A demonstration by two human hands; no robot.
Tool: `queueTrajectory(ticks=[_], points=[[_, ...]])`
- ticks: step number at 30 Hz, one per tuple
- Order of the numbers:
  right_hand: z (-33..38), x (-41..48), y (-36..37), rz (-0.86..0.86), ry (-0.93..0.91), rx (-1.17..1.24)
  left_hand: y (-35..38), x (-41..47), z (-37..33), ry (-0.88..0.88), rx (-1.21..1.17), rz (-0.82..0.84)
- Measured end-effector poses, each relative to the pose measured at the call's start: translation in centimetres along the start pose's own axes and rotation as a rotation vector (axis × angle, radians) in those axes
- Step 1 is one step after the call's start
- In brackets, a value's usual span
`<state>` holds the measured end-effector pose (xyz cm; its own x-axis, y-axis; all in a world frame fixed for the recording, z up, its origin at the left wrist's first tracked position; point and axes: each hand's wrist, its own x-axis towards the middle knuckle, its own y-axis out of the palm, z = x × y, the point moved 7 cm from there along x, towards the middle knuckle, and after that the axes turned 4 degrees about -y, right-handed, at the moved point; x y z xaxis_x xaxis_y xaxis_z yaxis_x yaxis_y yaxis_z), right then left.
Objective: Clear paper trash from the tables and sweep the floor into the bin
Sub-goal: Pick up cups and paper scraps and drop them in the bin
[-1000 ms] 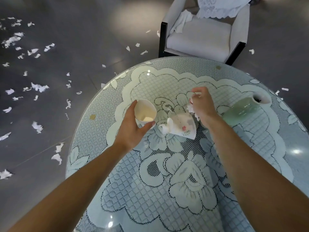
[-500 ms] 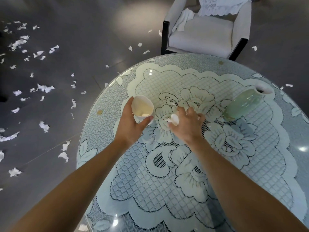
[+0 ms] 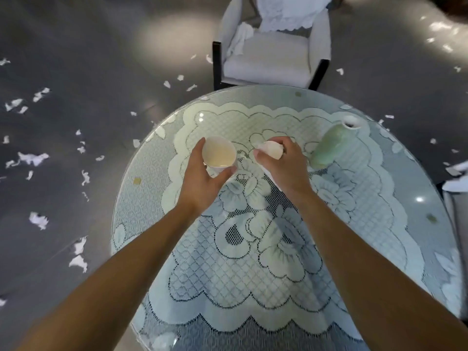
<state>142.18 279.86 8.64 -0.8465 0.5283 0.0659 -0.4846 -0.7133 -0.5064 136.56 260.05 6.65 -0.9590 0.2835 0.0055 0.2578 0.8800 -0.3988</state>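
In the head view, the left hand [image 3: 202, 178] holds an open paper cup [image 3: 219, 155] above the round table [image 3: 141, 198], with thumb and fingers curled around its wall. Just beside it, the right hand [image 3: 285, 168] grips a crumpled white paper [image 3: 270, 151] in its curled fingers. A green vase [image 3: 329, 145] is near. Paper scraps [image 3: 34, 158] lie on the floor [image 3: 88, 59].

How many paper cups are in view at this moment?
2. The first cup, mouth toward the camera, is in the left hand; the second cup, on its side, is gripped by the right hand. The arms may hide more on the table.
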Motion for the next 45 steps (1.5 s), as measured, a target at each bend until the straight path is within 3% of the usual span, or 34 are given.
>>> queueTrajectory(ticks=[9,16,24,34,45], points=[[-3.4,-7.5,-9.7,-0.170,0.199,0.123,6.7,-4.4,-4.3,0.135,0.049,0.305],[-9.3,-18.0,-22.5,-0.473,0.354,0.250,19.0,-12.2,-10.9,0.281,0.075,0.561],[-17.8,-37.6,-39.4,-0.822,0.474,0.276,35.1,-31.5,-19.4,0.561,0.085,0.860],[-27.4,-65.4,-55.3,-1.149,0.698,0.373,52.6,-59.7,-24.8,0.576,0.053,1.257],[-38.7,-81.5,-73.2,-1.475,0.822,0.387,74.7,-79.8,-33.5,0.802,0.099,1.500]])
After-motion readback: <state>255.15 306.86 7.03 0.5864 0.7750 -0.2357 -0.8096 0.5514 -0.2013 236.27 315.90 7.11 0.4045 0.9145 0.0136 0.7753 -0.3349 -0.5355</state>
